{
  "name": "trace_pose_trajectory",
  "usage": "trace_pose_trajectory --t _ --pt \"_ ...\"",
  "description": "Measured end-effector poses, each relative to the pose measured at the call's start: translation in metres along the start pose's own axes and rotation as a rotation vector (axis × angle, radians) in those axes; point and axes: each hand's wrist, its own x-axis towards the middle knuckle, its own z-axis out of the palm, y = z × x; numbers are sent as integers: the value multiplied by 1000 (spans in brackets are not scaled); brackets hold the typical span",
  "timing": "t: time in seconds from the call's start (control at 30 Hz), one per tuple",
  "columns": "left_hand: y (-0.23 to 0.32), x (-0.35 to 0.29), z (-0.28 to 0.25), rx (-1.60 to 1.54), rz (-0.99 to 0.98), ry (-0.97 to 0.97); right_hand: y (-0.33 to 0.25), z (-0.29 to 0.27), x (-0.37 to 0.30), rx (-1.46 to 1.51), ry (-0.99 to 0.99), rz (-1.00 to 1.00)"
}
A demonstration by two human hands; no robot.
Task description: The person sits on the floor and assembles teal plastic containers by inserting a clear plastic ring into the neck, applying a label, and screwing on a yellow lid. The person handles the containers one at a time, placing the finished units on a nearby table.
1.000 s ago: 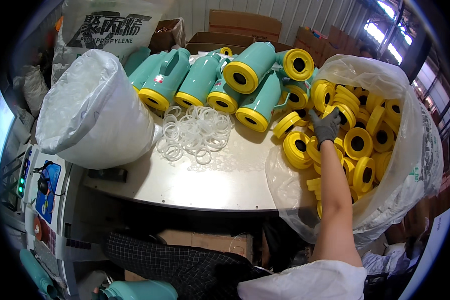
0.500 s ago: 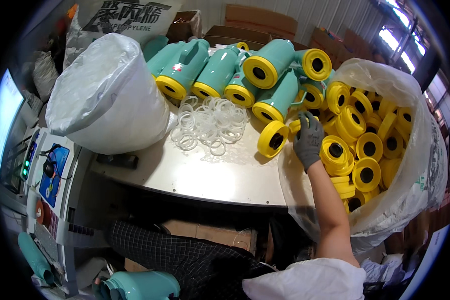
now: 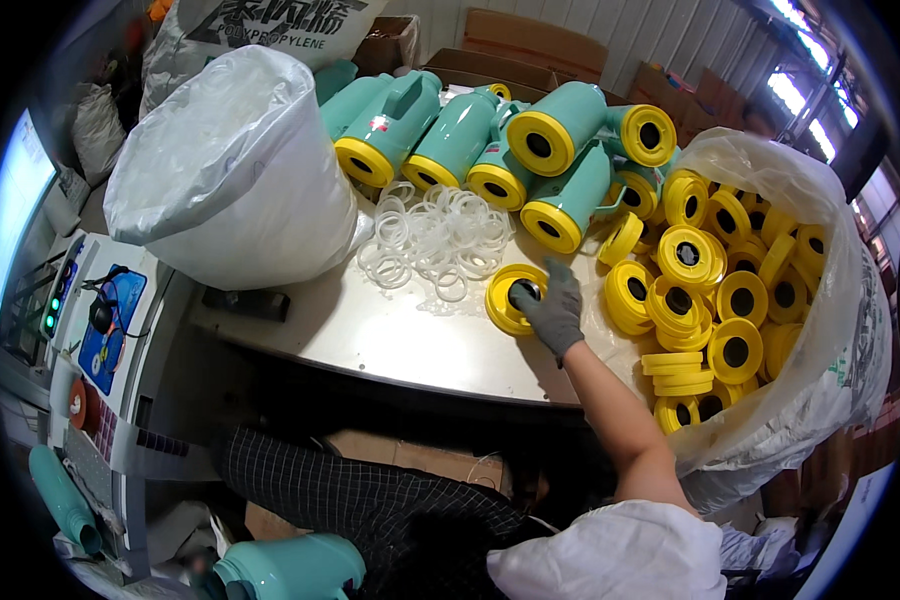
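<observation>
Right hand (image 3: 556,308) at yellow cap (image 3: 505,301), fingers spread, thumb over cap; left hand (image 3: 206,578) by mouth of flask (image 3: 300,568).
Cap is set on table (image 3: 410,345), just right of clear rings (image 3: 445,230); whether its rim is pinched cannot be told. Left grip cannot be told either: hand dim, partly cut off. Cap judged light, stiff, hard to damage; best taken by outer rim, black centre avoided. Flask judged bulkier, smooth, slippery under gloves; best held at neck, with body supported.
</observation>
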Motion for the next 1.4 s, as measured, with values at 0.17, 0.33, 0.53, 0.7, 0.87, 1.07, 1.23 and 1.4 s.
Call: trace_pose_trajectory --t 0.17,0.33,0.53,0.7,0.87,1.07,1.23,1.4 --pt "-39 -4 -20 -118 -113 -10 54 5 -8 77 -168 364" --pt "-13 -2 -26 -52 -9 -122 59 -5 12 -72 -465 321" --pt "-14 -25 -47 323 91 -119 49 -1 12 693 -223 551" --pt "-131 -67 -118 429 173 362 -54 -15 -70 1590 -1004 479" --pt "-111 -56 -45 -655 -332 601 -152 2 -139 1774 -1225 650" --pt "-128 -76 25 -1012 -422 625 -299 -17 -153 1275 -769 -250" --pt "-118 -92 42 -743 -287 340 -342 -34 -185 1184 -682 -994" --pt "-115 -89 43 -408 -294 303 -332 -29 -193 1224 -661 -1178"
